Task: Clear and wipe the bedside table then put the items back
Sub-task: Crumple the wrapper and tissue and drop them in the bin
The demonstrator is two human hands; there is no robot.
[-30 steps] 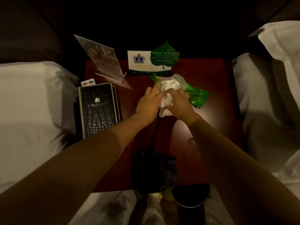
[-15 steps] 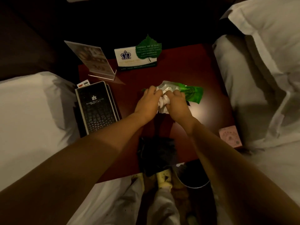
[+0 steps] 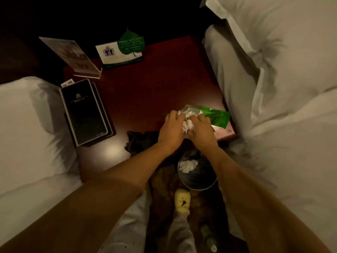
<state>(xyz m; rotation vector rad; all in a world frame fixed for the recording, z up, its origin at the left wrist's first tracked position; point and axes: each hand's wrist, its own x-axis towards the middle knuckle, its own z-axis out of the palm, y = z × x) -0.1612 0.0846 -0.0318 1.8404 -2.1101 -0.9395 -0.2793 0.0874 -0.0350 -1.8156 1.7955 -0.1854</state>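
Note:
A dark red bedside table (image 3: 145,92) stands between two beds. Near its front right corner my left hand (image 3: 171,128) and my right hand (image 3: 202,128) are closed together on a crumpled white tissue (image 3: 187,125) and an open green and silver wrapper (image 3: 215,116). On the table remain a black leather folder (image 3: 83,112), a clear acrylic sign stand (image 3: 73,55), a white card with a green leaf (image 3: 124,50), a small card (image 3: 67,82), a dark cloth (image 3: 140,141) and a pink box (image 3: 226,132).
A round black waste bin (image 3: 197,177) with a white tissue in it stands on the floor right below my hands. White bedding lies at left (image 3: 27,125) and right (image 3: 282,88). My foot in a yellow slipper (image 3: 182,201) is beside the bin.
Both hands have carried the tissue and green wrapper from the table's middle toward its front right corner, above the bin. My view has tilted down, so the bin and floor show.

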